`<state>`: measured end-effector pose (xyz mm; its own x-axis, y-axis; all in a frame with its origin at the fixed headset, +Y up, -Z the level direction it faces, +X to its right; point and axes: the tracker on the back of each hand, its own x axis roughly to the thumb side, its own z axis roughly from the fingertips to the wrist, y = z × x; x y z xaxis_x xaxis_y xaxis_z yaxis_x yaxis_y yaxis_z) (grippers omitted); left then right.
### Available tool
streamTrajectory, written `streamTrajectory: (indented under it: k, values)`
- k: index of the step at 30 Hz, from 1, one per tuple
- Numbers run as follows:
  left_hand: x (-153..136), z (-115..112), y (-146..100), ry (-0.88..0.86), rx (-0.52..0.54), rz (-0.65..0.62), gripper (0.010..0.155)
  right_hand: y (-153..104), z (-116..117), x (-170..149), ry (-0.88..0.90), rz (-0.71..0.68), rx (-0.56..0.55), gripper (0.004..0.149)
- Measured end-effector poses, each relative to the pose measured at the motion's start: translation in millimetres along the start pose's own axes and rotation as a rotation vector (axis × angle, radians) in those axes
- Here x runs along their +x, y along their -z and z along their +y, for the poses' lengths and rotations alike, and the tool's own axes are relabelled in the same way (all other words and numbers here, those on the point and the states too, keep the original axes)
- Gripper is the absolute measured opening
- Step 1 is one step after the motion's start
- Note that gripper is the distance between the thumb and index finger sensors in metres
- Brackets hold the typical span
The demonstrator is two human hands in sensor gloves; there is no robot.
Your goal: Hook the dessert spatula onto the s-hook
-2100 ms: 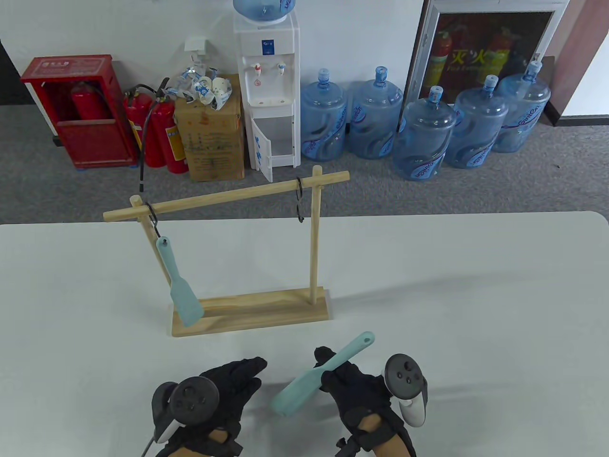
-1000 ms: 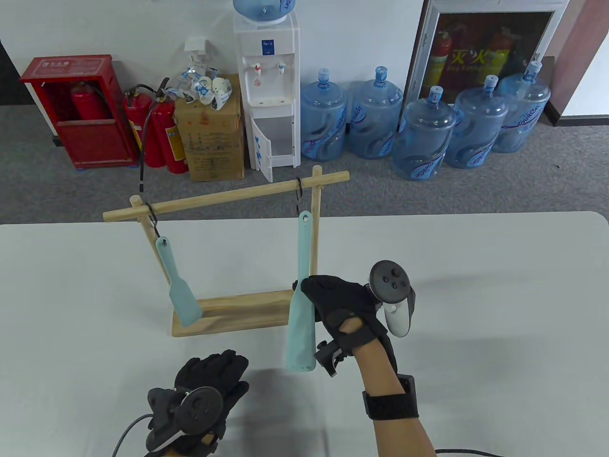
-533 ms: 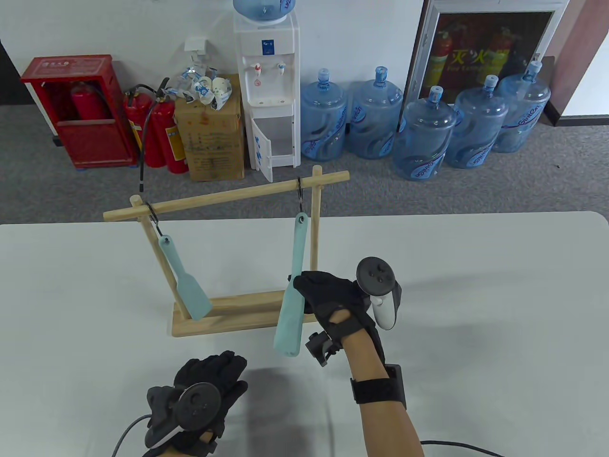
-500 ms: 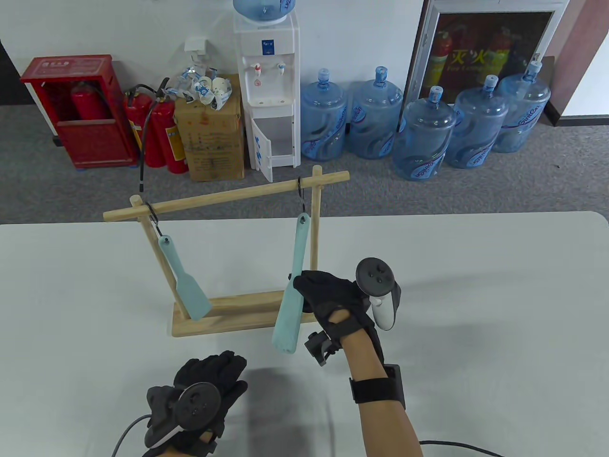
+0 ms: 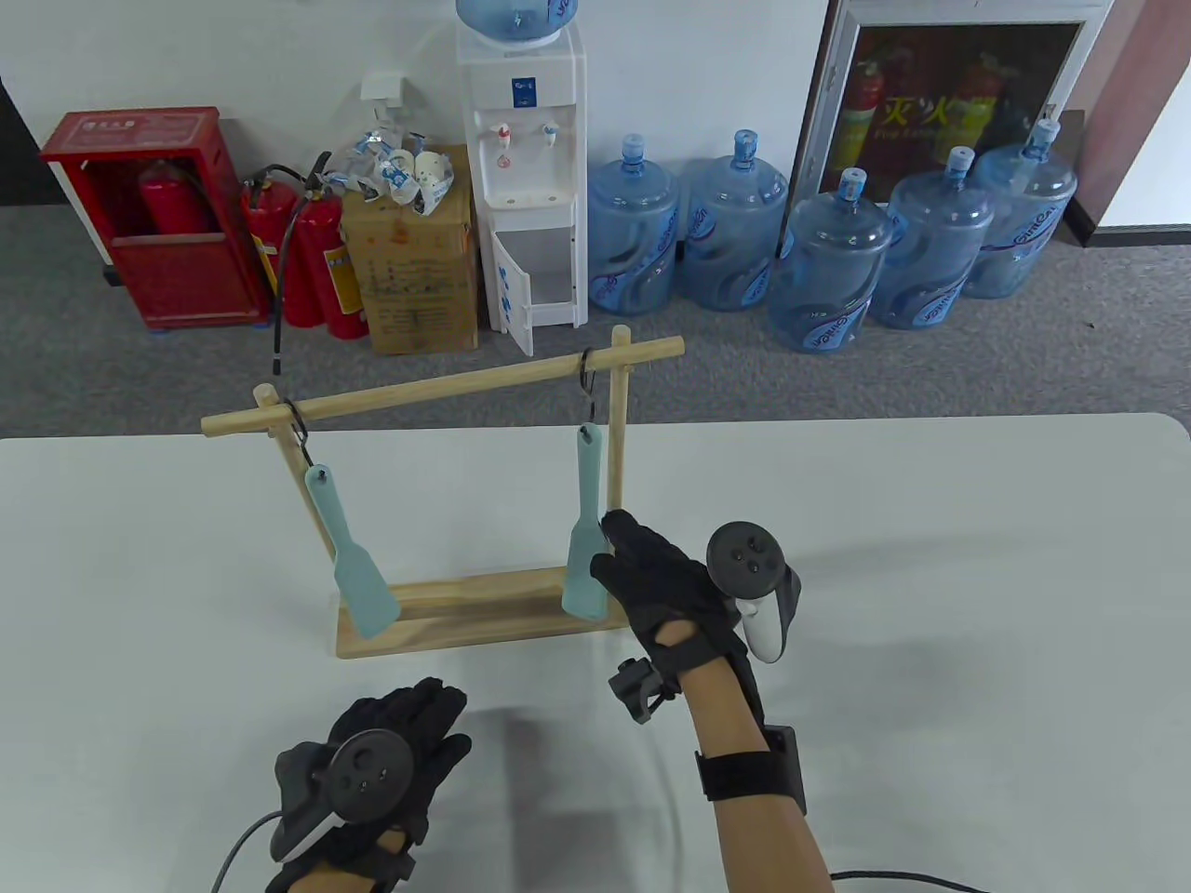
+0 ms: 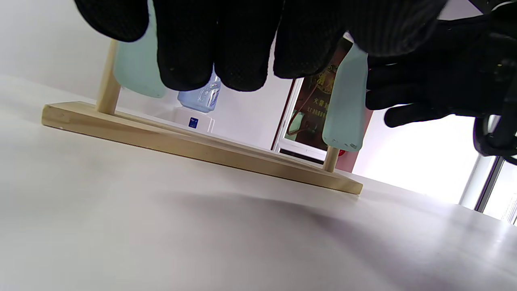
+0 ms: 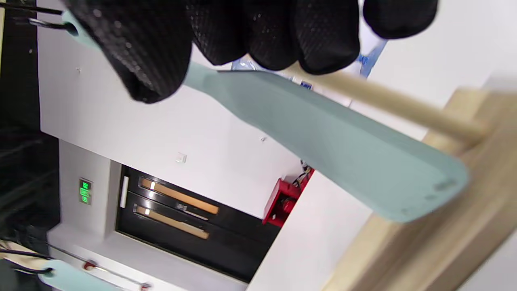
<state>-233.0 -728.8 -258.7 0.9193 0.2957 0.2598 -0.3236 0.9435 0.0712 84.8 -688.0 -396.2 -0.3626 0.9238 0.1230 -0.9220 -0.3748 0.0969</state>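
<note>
Two pale-green spatulas hang from the wooden rack (image 5: 484, 614) at mid-frame: the dessert spatula (image 5: 586, 530) dangles from the right-hand s-hook (image 5: 588, 386). Our right hand (image 5: 665, 586) has its grip released, fingers spread just beside the blade. Our left hand (image 5: 381, 772) rests open on the counter (image 5: 930, 558). We judge hooking done; next comes withdrawing cleanly.

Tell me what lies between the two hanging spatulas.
In the table view, only the rack's wooden base and bare table lie between the left spatula and right spatula.
</note>
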Motion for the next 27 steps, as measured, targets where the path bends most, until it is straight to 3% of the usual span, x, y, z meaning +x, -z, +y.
streamTrajectory:
  k: [13,27]
  values:
    - [-7,-1,-1,-0.003,0.006,0.031,0.058,-55,-29,34,-0.411,-0.145,-0.123,0.076]
    - [-8,-3,-2,0.002,0.009,0.036,0.058,-120,-39,13,-0.713,-0.19,-0.196,0.079]
